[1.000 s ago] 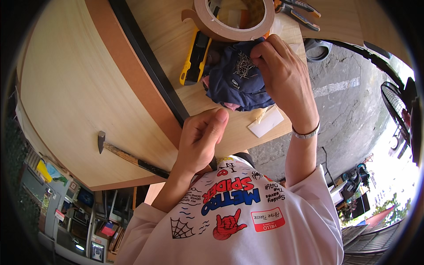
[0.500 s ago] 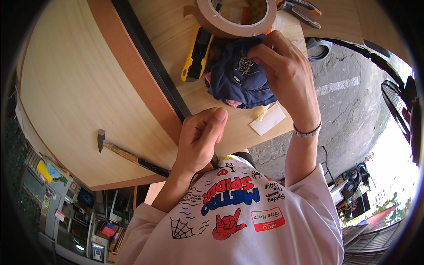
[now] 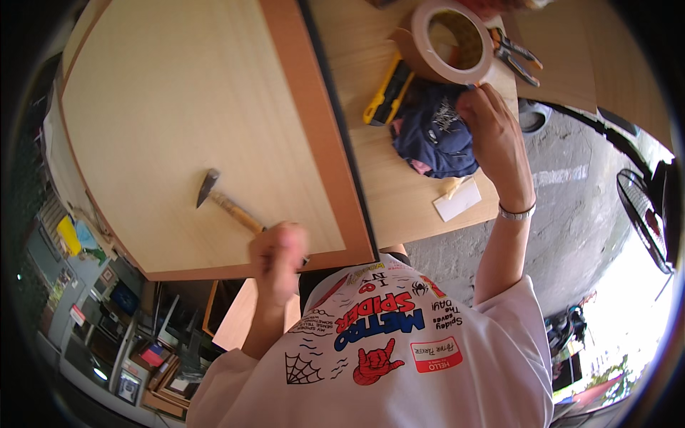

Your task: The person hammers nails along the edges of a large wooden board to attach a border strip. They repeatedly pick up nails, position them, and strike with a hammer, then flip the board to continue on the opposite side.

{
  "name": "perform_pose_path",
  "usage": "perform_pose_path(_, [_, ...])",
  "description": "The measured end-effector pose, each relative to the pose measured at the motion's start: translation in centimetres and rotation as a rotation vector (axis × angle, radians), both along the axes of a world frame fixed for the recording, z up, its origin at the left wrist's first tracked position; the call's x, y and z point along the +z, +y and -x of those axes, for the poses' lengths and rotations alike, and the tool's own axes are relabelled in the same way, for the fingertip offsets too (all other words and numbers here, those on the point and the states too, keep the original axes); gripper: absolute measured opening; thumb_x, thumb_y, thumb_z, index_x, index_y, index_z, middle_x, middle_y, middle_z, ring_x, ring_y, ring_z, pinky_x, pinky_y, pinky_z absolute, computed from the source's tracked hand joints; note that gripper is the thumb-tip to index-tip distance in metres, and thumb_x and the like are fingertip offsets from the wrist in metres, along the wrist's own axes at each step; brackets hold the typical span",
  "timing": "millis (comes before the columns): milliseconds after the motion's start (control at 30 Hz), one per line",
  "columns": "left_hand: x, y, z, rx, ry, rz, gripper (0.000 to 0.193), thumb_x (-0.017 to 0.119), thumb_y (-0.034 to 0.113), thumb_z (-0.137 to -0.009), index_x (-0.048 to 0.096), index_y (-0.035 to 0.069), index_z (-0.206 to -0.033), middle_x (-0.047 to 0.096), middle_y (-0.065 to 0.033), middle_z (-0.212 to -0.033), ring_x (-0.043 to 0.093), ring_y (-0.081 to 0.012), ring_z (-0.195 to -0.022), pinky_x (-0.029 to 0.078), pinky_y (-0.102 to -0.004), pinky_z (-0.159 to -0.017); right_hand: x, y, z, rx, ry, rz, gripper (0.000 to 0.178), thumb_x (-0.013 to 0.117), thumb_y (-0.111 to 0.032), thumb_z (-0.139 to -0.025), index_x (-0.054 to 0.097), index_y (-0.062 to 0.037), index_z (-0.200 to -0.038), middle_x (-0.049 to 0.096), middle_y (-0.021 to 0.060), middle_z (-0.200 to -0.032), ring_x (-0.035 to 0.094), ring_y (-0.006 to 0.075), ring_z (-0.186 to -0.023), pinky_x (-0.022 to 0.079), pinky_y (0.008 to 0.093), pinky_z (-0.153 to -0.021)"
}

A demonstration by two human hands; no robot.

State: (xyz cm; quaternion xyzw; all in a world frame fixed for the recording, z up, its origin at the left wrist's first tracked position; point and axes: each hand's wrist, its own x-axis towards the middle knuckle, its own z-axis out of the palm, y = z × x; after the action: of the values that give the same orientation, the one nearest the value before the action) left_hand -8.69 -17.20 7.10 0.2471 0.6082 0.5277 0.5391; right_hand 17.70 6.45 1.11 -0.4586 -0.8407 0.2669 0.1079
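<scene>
Head view: pinch metal nails (image 3: 447, 115), likely light, stiff and slick, by shanks atop navy cloth (image 3: 444, 153), with curled right hand (image 3: 497, 134) beside and curled left hand (image 3: 279, 258) near hammer (image 3: 235, 210), contents of both indeterminable.

The left hand (image 3: 280, 257) was blurred, its fingers were not clearly separated, and the lower part of the handle of the hammer (image 3: 239, 212) was covered by it; whether the handle was gripped could not be told. The fingertips of the right hand (image 3: 497, 135) were turned out of sight beside the nails (image 3: 447, 115), which were too small to be counted, and one side of the dark-blue cloth (image 3: 432, 148) was hidden. The board (image 3: 193, 107) and a red object (image 3: 486, 7) were cut off by the top edge, the white shirt (image 3: 314, 403) by the lower.
</scene>
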Motion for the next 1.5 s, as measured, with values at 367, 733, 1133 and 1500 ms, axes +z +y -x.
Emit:
perform_pose_path(367, [-3.9,-9.0,22.6,0.09,1.297,-0.004,0.033,0.071,0.012,-0.097,0.052,0.003,-0.072,0.048,-0.0074,-0.066,0.047,-0.0206,-0.059,0.035,-0.0331,-0.054,4.6,-6.0,5.4,-0.167,0.056,-0.041,0.004,0.056,0.0,-0.101,0.059,-0.0017,-0.104,0.062,0.0137,-0.09,0.061,0.0286,-0.08,0.051,0.0374,-0.076])
perform_pose_path(733, [2.7,-18.2,25.0,-0.207,0.411,-0.275,0.015,0.069,-0.003,-0.089,0.069,0.0,-0.104,0.072,-0.0141,-0.104,0.071,-0.027,-0.096,0.056,-0.0348,-0.085,11.9,-34.4,30.5,-0.089,0.388,0.297,0.019,0.069,0.004,-0.094,0.06,-0.0012,-0.11,0.072,0.0136,-0.101,0.074,0.0288,-0.089,0.058,0.0358,-0.077])
perform_pose_path(1133, [3.6,-31.4,31.1,-0.356,0.126,-0.03,0.013,0.075,0.001,-0.092,0.067,0.001,-0.102,0.071,-0.0111,-0.093,0.073,-0.0245,-0.085,0.058,-0.0323,-0.078,11.4,-46.0,37.1,0.161,0.288,0.569,0.018,0.071,-0.007,-0.094,0.065,-0.0055,-0.112,0.071,0.0134,-0.105,0.071,0.0353,-0.096,0.059,0.0426,-0.081])
perform_pose_path(1500, [-4.4,-34.2,32.2,0.03,1.049,-0.407,0.014,0.082,0.011,-0.082,0.071,0.016,-0.088,0.073,0.004,-0.092,0.068,-0.0194,-0.098,0.039,-0.039,-0.093,-2.2,-31.8,20.5,-0.507,-0.513,-0.597,0.037,0.059,-0.04,-0.104,0.064,-0.0071,-0.12,0.066,0.0195,-0.12,0.06,0.0392,-0.116,0.044,0.0566,-0.099])
